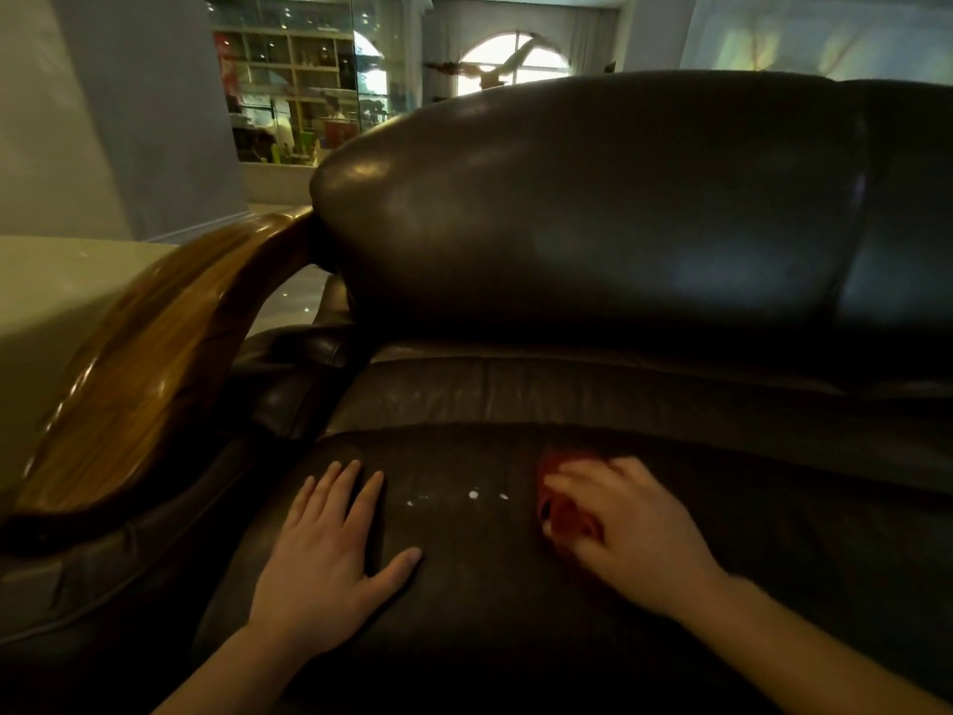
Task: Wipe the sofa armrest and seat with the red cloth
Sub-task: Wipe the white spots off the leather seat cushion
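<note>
Right hand: my right hand presses on the red cloth, fingers curled over it, holding it against the seat.
Left hand: my left hand lies flat and empty on the seat, fingers spread wide.
Between the hands: I see small white spots on the dark leather.
Armrest: the wooden armrest curves at the left, apart from both hands.
Backrest: the dark backrest rises behind the seat.
</note>
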